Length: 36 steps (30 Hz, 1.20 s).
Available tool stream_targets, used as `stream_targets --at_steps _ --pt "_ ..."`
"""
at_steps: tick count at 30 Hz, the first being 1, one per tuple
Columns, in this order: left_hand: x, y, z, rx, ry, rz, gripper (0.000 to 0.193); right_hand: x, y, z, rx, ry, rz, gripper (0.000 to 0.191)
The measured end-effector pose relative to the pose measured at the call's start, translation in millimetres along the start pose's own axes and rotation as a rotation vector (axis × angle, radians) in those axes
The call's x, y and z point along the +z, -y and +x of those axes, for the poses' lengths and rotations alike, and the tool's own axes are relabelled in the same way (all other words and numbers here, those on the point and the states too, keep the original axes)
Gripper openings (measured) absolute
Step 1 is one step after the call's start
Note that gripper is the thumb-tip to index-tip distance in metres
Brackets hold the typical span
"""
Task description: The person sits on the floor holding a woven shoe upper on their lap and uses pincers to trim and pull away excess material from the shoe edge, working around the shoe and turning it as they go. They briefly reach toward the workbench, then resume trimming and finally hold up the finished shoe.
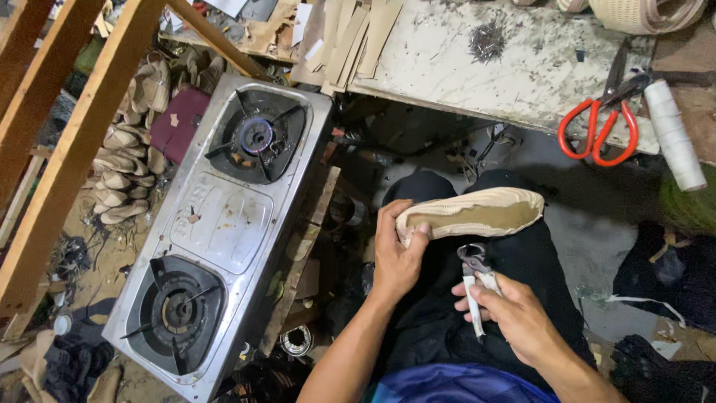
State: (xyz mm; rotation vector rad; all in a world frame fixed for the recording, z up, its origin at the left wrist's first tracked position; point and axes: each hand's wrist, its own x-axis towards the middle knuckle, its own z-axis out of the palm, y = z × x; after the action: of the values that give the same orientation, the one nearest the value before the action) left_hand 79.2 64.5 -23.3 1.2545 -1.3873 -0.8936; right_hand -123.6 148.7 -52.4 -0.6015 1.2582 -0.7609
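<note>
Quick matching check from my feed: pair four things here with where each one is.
1. shoe sole
2. pincers
3. red-handled scissors
4. gas stove

a. on the workbench
b. in the right hand
c. on the floor, left of the person
d. in the left hand

Pairs: 1-d, 2-b, 3-a, 4-c

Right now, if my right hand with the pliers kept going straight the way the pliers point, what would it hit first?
Probably the underside of the beige shoe sole held by your left hand. The pliers in your right hand point up at it with a small gap, though depth is hard to judge.
</note>
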Motion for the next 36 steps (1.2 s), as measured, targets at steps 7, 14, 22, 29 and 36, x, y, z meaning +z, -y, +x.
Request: stream_targets --at_steps 7,14,22,29,36 --pt "-2.3 2.7 4.7 -0.190 0.009 -0.061 0.041 15.7 17.4 -3.5 0.049 0.047 0.052 0.038" --pt "-2.6 -26.5 -9.1 0.177 0.045 0.060 0.040 15.6 43.0 -18.7 0.122 0.129 0.221 0.040" --pt "-4.0 -36.5 -13.7 0.412 0.118 0.039 0.039 -5.6 59.7 -34.0 0.247 0.300 0.390 0.040" --pt "-3.6 -24.0 -23.1 0.387 0.106 0.084 0.034 -0.9 51.5 -36.0 0.113 0.502 0.603 0.043" --pt "-3.6 -17.9 -26.7 0.305 0.089 0.089 0.032 18.8 51.2 -37.1 0.236 0.231 0.389 0.048"
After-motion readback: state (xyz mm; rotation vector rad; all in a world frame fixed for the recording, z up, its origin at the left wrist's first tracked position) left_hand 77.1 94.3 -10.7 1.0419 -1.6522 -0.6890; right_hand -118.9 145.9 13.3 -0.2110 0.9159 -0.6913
